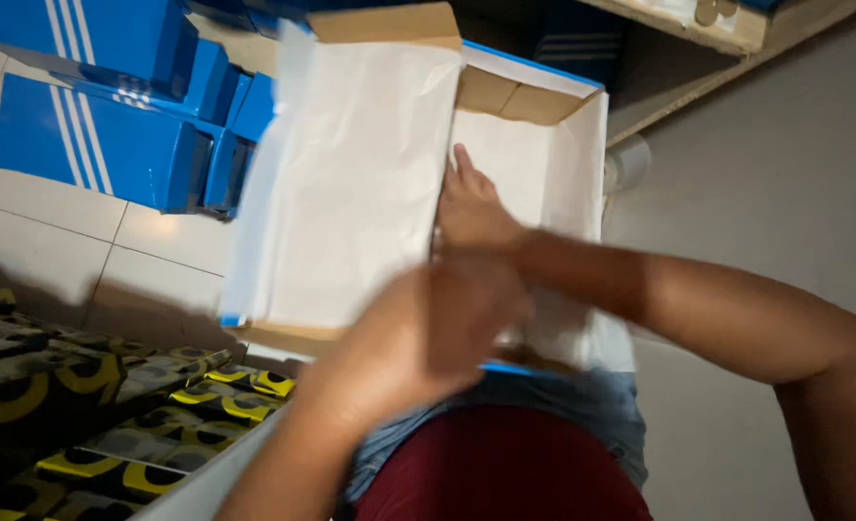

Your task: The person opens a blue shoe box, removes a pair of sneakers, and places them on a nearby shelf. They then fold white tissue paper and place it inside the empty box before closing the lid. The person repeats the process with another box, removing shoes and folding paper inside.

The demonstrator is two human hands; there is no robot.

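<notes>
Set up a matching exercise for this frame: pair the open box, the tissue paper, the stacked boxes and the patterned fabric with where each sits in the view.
Things:
1. open box
2. tissue paper
3. stacked blue boxes
4. black and yellow patterned fabric

Places:
A. lower left
B. upper left, on the tiled floor
C. centre, on the person's lap
D. lining the box, folded over its left side

Pairs: 1-C, 2-D, 3-B, 4-A
</notes>
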